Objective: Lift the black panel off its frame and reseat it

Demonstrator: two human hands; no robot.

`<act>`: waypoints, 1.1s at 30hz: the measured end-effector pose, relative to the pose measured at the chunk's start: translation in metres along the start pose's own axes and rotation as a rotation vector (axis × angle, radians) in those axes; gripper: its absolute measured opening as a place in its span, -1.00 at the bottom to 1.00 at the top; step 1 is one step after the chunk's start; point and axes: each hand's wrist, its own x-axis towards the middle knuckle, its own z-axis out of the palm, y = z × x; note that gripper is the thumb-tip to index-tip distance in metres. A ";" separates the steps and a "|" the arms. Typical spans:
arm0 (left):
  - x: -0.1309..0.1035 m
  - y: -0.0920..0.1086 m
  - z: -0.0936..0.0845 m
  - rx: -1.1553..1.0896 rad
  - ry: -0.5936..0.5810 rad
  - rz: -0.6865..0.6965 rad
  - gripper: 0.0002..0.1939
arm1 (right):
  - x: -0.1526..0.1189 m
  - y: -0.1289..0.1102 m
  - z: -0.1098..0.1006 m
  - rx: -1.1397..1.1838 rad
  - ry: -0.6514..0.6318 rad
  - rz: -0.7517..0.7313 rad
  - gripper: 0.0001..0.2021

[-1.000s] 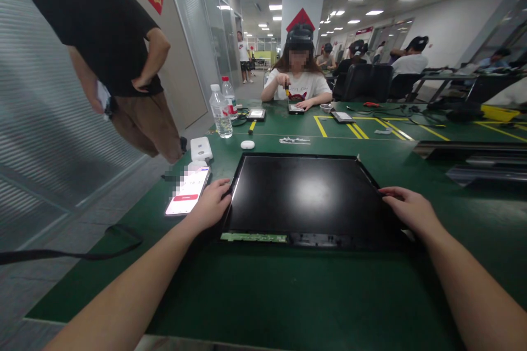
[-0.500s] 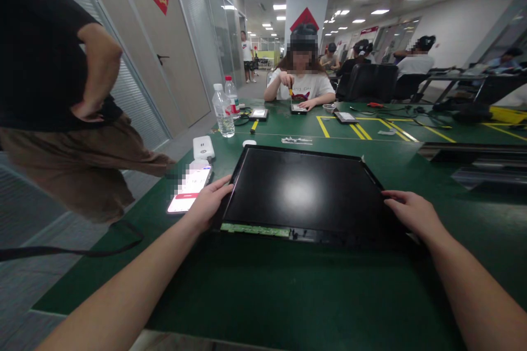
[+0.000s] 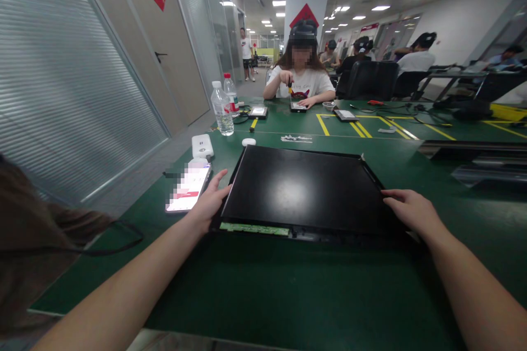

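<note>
A black LCD screen panel lies in front of me in a thin black frame, with a green circuit strip along its near edge. At the panel's left edge is my left hand; one finger sticks up, another touches the edge, and the rest are partly hidden. The panel's left side looks slightly raised out of the frame. My right hand grips the right edge of the frame, its lower fingers hidden beneath. Close by my left hand lies a lit phone.
A white power bank, two water bottles and a white case stand beyond the phone. Opposite, a co-worker handles a hard drive with a screwdriver. Dark strips lie at right. A blurred person is at left.
The panel's left side has risen from the frame, and a finger of my left hand has lifted off the edge. My right hand has stayed put. The person at left has moved lower in view.
</note>
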 end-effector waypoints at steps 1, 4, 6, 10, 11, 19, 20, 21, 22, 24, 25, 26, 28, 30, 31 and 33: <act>-0.001 0.000 0.000 0.019 0.005 0.011 0.06 | 0.000 0.000 0.000 -0.002 0.002 -0.006 -0.72; -0.007 0.005 0.003 0.053 -0.015 -0.009 -0.07 | 0.001 0.002 0.002 -0.009 -0.005 -0.021 -0.72; -0.012 0.009 0.006 0.052 -0.046 -0.029 -0.27 | 0.001 0.003 0.002 -0.015 -0.013 -0.019 -0.71; -0.017 0.015 0.012 0.011 -0.046 -0.028 -0.52 | 0.001 0.001 0.001 -0.028 -0.021 -0.001 -0.71; -0.018 0.016 0.013 -0.006 -0.043 -0.028 -0.55 | 0.001 0.001 0.000 -0.030 -0.022 0.003 -0.72; -0.018 0.017 0.006 -0.025 -0.133 0.035 -0.56 | 0.002 0.003 0.002 -0.043 -0.030 -0.042 -0.71; -0.017 0.016 0.003 -0.023 -0.163 0.054 -0.54 | 0.001 0.004 0.003 -0.048 -0.025 -0.045 -0.70; -0.016 0.015 0.002 -0.020 -0.184 0.069 -0.53 | 0.001 0.004 0.004 -0.052 -0.020 -0.046 -0.70; -0.015 0.014 0.000 -0.016 -0.195 0.082 -0.51 | 0.001 0.004 0.005 -0.055 -0.016 -0.047 -0.69; -0.014 0.014 -0.002 -0.004 -0.191 0.097 -0.50 | 0.001 0.004 0.006 -0.059 -0.014 -0.044 -0.67; -0.015 0.014 -0.002 0.000 -0.183 0.103 -0.49 | 0.000 0.004 0.006 -0.061 -0.017 -0.040 -0.66; -0.015 0.014 -0.001 0.002 -0.178 0.110 -0.49 | 0.000 0.004 0.006 -0.060 -0.021 -0.035 -0.65; -0.017 0.015 0.000 -0.010 -0.175 0.135 -0.49 | 0.000 0.003 0.005 -0.052 -0.032 -0.030 -0.65; -0.020 0.016 0.002 -0.033 -0.184 0.168 -0.48 | 0.000 0.002 0.005 -0.031 -0.040 -0.027 -0.65; -0.021 0.016 0.003 -0.043 -0.191 0.186 -0.47 | 0.000 0.001 0.004 -0.012 -0.038 -0.024 -0.63; -0.022 0.016 0.005 -0.056 -0.204 0.220 -0.43 | -0.001 0.000 0.004 0.044 -0.021 -0.007 -0.52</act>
